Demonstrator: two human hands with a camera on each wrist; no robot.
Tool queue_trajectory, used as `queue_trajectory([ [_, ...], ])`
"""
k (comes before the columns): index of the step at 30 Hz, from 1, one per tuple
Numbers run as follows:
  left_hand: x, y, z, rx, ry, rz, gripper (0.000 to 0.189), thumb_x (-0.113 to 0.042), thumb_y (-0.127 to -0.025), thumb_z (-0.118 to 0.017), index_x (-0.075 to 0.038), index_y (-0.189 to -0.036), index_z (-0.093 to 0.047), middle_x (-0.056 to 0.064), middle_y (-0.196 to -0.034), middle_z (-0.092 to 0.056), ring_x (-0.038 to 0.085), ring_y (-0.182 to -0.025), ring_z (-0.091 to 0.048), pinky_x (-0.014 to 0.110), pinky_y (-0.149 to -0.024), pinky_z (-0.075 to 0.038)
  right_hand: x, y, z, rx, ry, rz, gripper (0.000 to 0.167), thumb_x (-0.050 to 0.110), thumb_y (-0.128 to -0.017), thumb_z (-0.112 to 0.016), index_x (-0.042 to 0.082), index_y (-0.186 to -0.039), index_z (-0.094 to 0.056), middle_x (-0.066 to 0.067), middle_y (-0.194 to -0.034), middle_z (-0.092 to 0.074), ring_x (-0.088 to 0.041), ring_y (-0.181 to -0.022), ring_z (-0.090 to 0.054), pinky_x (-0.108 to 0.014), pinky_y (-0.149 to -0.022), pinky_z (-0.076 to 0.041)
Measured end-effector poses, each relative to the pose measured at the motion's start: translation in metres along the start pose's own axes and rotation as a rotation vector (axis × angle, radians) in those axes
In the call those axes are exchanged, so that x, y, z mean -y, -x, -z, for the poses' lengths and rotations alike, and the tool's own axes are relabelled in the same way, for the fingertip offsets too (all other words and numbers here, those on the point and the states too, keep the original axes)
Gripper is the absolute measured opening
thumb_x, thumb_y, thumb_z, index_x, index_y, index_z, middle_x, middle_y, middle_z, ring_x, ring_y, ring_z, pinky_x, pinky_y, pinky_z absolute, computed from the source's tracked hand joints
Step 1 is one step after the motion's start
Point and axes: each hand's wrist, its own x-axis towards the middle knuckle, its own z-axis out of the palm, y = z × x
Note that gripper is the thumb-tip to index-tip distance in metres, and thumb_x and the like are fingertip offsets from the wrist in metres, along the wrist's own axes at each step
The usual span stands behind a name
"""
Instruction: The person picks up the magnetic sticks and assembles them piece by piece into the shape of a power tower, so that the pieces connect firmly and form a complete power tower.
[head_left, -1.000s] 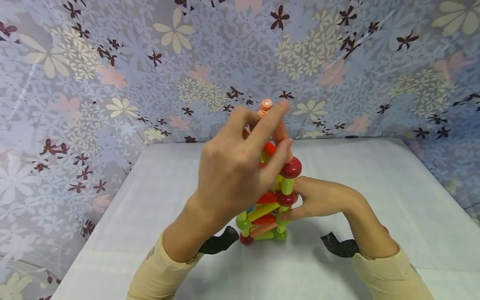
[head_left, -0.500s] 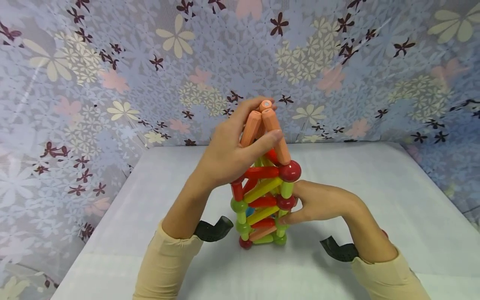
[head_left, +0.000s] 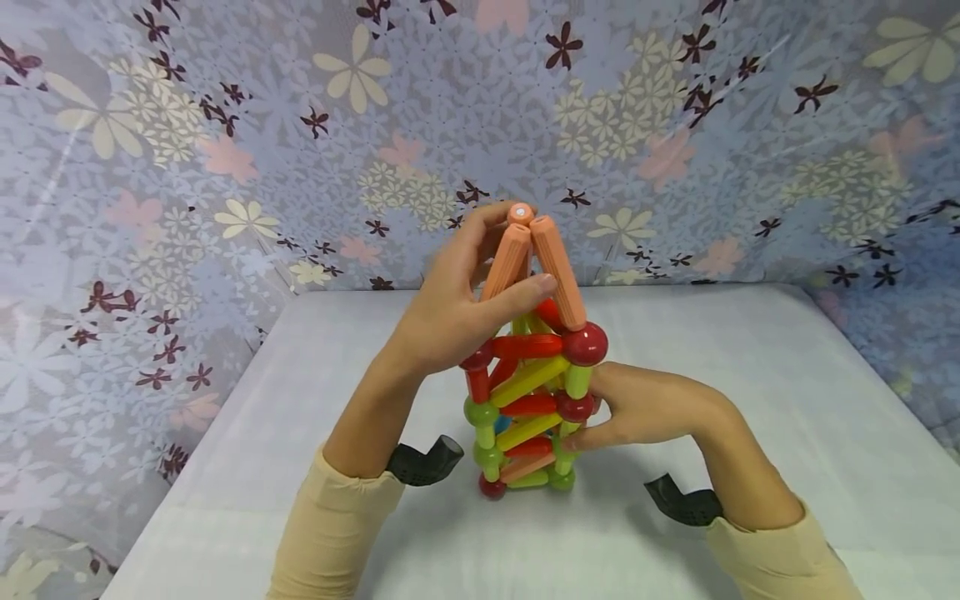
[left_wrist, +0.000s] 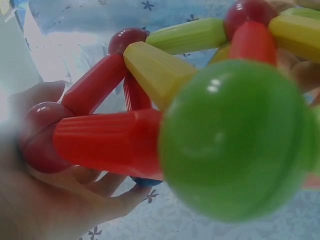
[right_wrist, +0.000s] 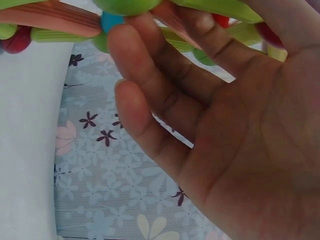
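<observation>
A tall tower of magnetic building sticks and balls (head_left: 529, 346) stands upright on the table, in red, yellow, green and orange. Orange sticks (head_left: 558, 273) lean together at its top, their upper ends meeting. My left hand (head_left: 442, 312) wraps this upper part, the thumb across the front of the sticks and the fingers behind. Lower down on the right side, my right hand (head_left: 656, 406) holds the tower between thumb and fingers. A green ball (left_wrist: 235, 140) looms large in the left wrist view. In the right wrist view, fingers (right_wrist: 131, 57) touch the underside of a green ball (right_wrist: 125, 4).
The table (head_left: 337, 533) has a white cover. Behind and to the left hangs a flowered cloth (head_left: 420, 125). Black curved wrist mounts (head_left: 426, 462) stick out from both sleeves. A small red thing (head_left: 768, 468) shows partly behind the right forearm.
My left hand has dropped from over the top of the orange sticks to their left side, uncovering them. The stick tips have since shifted slightly left. My right hand has stayed in place.
</observation>
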Motion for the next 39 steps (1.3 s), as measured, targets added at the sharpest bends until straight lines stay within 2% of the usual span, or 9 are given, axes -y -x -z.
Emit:
queue_trajectory([
  [7, 0.006, 0.01, 0.002, 0.111, 0.026, 0.11, 0.064, -0.025, -0.091, -0.064, -0.018, -0.146, -0.034, -0.002, -0.134, -0.049, 0.016, -0.118, -0.048, 0.044, -0.096, -0.043, -0.005, 0.029, 0.019, -0.035, 0.103, -0.107, 0.033, 0.046, -0.086, -0.069, 0.029, -0.113, -0.061, 0.013, -0.1, -0.063, -0.012, -0.09, -0.059, -0.034, -0.079, -0.049],
  [14, 0.01, 0.013, 0.004, 0.112, 0.068, 0.075, 0.065, -0.032, -0.089, -0.065, -0.014, -0.145, -0.037, 0.001, -0.134, -0.049, 0.017, -0.121, -0.048, 0.041, -0.095, -0.045, -0.039, 0.085, 0.044, -0.214, 0.153, -0.182, 0.024, 0.037, -0.09, -0.067, 0.033, -0.113, -0.063, 0.011, -0.101, -0.064, -0.008, -0.088, -0.058, -0.03, -0.068, -0.049],
  [17, 0.016, 0.017, 0.003, 0.113, 0.14, 0.036, 0.073, -0.04, -0.088, -0.065, -0.012, -0.147, -0.033, 0.004, -0.135, -0.047, 0.019, -0.122, -0.046, 0.043, -0.095, -0.044, -0.064, 0.111, 0.048, -0.176, 0.111, -0.289, 0.03, 0.036, -0.088, -0.069, 0.028, -0.116, -0.062, 0.005, -0.108, -0.062, -0.01, -0.09, -0.056, -0.029, -0.069, -0.047],
  [21, 0.025, 0.024, 0.002, 0.087, 0.243, -0.007, 0.081, -0.043, -0.086, -0.066, -0.009, -0.15, -0.028, 0.008, -0.14, -0.043, 0.023, -0.128, -0.041, 0.045, -0.101, -0.039, -0.102, 0.137, 0.044, -0.048, -0.065, -0.387, 0.038, 0.026, -0.088, -0.07, 0.015, -0.123, -0.06, -0.01, -0.118, -0.056, -0.018, -0.093, -0.053, -0.032, -0.068, -0.048],
  [26, 0.037, 0.031, -0.002, 0.027, 0.265, -0.063, 0.084, -0.048, -0.086, -0.062, -0.003, -0.149, -0.029, 0.013, -0.141, -0.044, 0.029, -0.13, -0.039, 0.047, -0.104, -0.035, -0.138, 0.156, 0.03, 0.092, -0.274, -0.368, 0.034, 0.012, -0.088, -0.069, 0.007, -0.121, -0.06, -0.017, -0.115, -0.056, -0.023, -0.091, -0.057, -0.034, -0.067, -0.049],
  [30, 0.044, 0.035, -0.006, 0.003, 0.29, -0.083, 0.088, -0.054, -0.085, -0.059, 0.001, -0.147, -0.029, 0.014, -0.143, -0.041, 0.028, -0.132, -0.035, 0.048, -0.107, -0.031, -0.15, 0.158, 0.026, 0.118, -0.261, -0.312, 0.028, 0.013, -0.087, -0.07, 0.007, -0.114, -0.064, -0.012, -0.104, -0.063, -0.023, -0.086, -0.061, -0.032, -0.066, -0.049],
  [34, 0.048, 0.036, -0.01, -0.002, 0.311, -0.078, 0.085, -0.052, -0.085, -0.057, 0.0, -0.147, -0.03, 0.014, -0.141, -0.042, 0.028, -0.13, -0.036, 0.048, -0.106, -0.031, -0.139, 0.145, 0.03, 0.01, -0.186, -0.351, 0.031, 0.018, -0.086, -0.073, 0.005, -0.111, -0.063, -0.01, -0.102, -0.063, -0.019, -0.087, -0.063, -0.032, -0.068, -0.052],
  [36, 0.049, 0.036, -0.012, -0.004, 0.312, -0.076, 0.083, -0.05, -0.086, -0.056, 0.0, -0.147, -0.029, 0.015, -0.141, -0.042, 0.028, -0.129, -0.036, 0.048, -0.106, -0.032, -0.124, 0.133, 0.035, -0.098, -0.134, -0.372, 0.034, 0.024, -0.086, -0.073, 0.006, -0.114, -0.062, -0.01, -0.106, -0.063, -0.018, -0.091, -0.063, -0.033, -0.07, -0.054],
  [39, 0.052, 0.038, -0.014, -0.014, 0.308, -0.074, 0.082, -0.048, -0.086, -0.054, 0.002, -0.147, -0.029, 0.015, -0.141, -0.041, 0.028, -0.128, -0.037, 0.049, -0.105, -0.033, -0.091, 0.108, 0.046, -0.317, -0.04, -0.329, 0.035, 0.028, -0.087, -0.072, 0.011, -0.116, -0.062, -0.007, -0.105, -0.064, -0.017, -0.091, -0.065, -0.032, -0.069, -0.054],
])
